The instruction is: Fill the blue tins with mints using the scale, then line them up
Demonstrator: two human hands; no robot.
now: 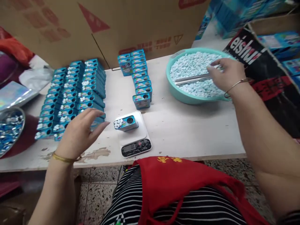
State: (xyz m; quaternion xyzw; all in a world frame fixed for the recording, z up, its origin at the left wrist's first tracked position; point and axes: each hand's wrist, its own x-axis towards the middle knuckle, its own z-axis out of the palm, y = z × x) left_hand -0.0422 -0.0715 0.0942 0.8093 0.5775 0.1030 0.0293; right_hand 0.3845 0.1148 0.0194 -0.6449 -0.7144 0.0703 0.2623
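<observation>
A small teal tin point(126, 122) with white candies showing at its open end lies on a white kitchen scale point(134, 137). My left hand point(81, 132) hovers just left of the scale, fingers stretched out and holding nothing, above the near end of several rows of filled tins point(72, 93). My right hand point(226, 75) is over the teal basin point(180, 95) of pale blue candies point(194, 64), its fingers pinched on the end of a metal scoop point(191, 78) that lies in the candies.
Two short rows of closed tins point(139, 76) stand behind the scale. Large cardboard boxes point(131, 25) wall off the back of the white table point(187, 131). A metal bowl of wrapped pieces point(9, 128) sits far left. Stacked blue packages point(278, 40) are at right.
</observation>
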